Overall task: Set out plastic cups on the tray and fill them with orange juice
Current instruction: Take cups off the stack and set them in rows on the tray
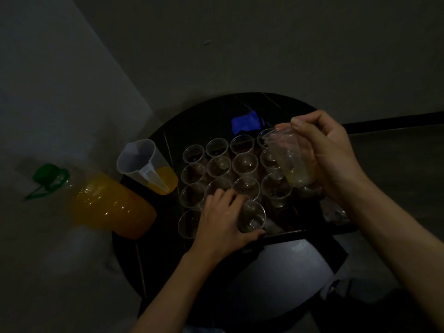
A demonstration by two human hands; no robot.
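Several clear plastic cups (pixel 245 163) stand in rows on a dark tray (pixel 288 233) on a round black table. My left hand (pixel 223 222) grips a cup (pixel 252 216) at the tray's near edge. My right hand (pixel 329 155) holds a stack of clear cups (pixel 292 158) tilted above the tray's right side, a little pale liquid at its bottom. A clear jug (pixel 146 164) with some orange juice stands left of the tray. A large orange juice bottle (pixel 108 204) with a green cap stands further left.
A blue object (pixel 246 123) lies on the table behind the cups. A grey wall corner runs behind and to the left of the table (pixel 134 255). The scene is dim. A pale surface (pixel 276 272) shows below the tray's near edge.
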